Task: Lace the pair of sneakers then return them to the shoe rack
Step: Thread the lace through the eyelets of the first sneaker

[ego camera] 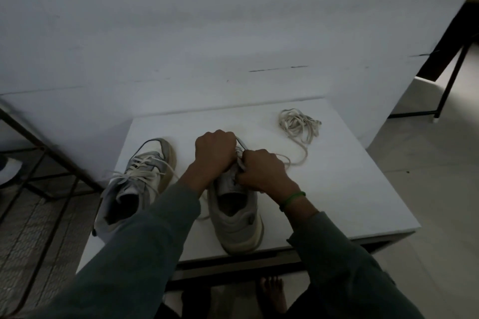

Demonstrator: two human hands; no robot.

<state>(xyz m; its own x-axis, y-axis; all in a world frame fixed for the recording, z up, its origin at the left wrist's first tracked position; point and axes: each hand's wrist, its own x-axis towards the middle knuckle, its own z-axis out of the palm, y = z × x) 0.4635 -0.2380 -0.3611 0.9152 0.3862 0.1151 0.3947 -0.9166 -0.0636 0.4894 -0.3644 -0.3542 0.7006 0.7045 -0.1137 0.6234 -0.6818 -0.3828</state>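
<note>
Support: white table top [337, 189], dark frame under its near edge. Three items lie directly on it. Near sneaker [236, 217]: grey-white, upright on its sole at the near edge, heel toward the camera. Laced sneaker [145, 168]: just left of the near sneaker, not touching it, toe pointing away, heel at the table's left edge. Loose lace [298, 124]: bundled coil beyond and right of the near sneaker, well apart, with one strand trailing back toward that sneaker's front.
</note>
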